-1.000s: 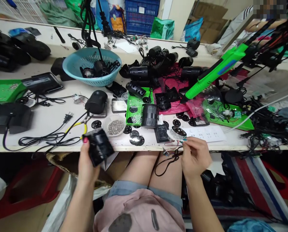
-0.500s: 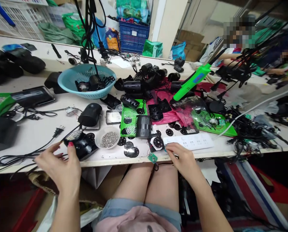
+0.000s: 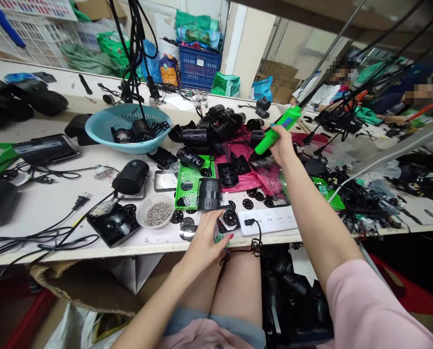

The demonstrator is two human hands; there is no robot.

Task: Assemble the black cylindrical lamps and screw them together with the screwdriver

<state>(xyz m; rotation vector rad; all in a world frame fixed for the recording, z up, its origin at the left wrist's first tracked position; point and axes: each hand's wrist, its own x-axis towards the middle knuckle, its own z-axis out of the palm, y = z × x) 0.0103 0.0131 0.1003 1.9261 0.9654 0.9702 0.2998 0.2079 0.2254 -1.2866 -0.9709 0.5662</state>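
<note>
My right hand (image 3: 282, 144) is wrapped around a bright green electric screwdriver (image 3: 265, 144) that hangs from above over the back of the bench. Near the front edge, my left hand (image 3: 206, 238) has its thumb and fingers around the near-left side of a small black housing (image 3: 234, 226). On that housing sits a round black disc (image 3: 230, 218) with a ring of marks. A small green circuit board (image 3: 220, 238) shows partly under my left hand. Just behind it stands a black cylindrical housing (image 3: 209, 194).
A white power strip (image 3: 274, 219) with a black plug lies to the right. Leftward are a bowl of small screws (image 3: 141, 219), a black lamp body (image 3: 116, 228) and a blue basket (image 3: 93, 128). A green tray (image 3: 178, 186) and pink plastic (image 3: 251, 180) lie behind. Hanging cables (image 3: 132, 58) drop over the bench.
My left hand has moved right, from the black lamp body to the small housing with the disc. My right hand has left that housing, reached up and taken hold of the electric screwdriver.
</note>
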